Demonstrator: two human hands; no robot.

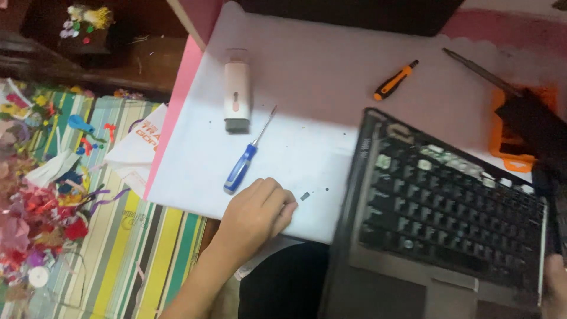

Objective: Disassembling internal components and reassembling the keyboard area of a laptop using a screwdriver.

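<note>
Left hand: fingers curled, empty, beside small dark part | right hand: at laptop edge, grip indiscernible | blue screwdriver near.

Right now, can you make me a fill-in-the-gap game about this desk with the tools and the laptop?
1. The screwdriver nearest the left hand has a ____ handle.
2. The screwdriver farther up the white sheet has an orange and ____ handle.
3. The laptop is missing the caps from its ____.
4. The left hand rests on the ____ sheet.

Missing words: blue; black; keyboard; white
</note>
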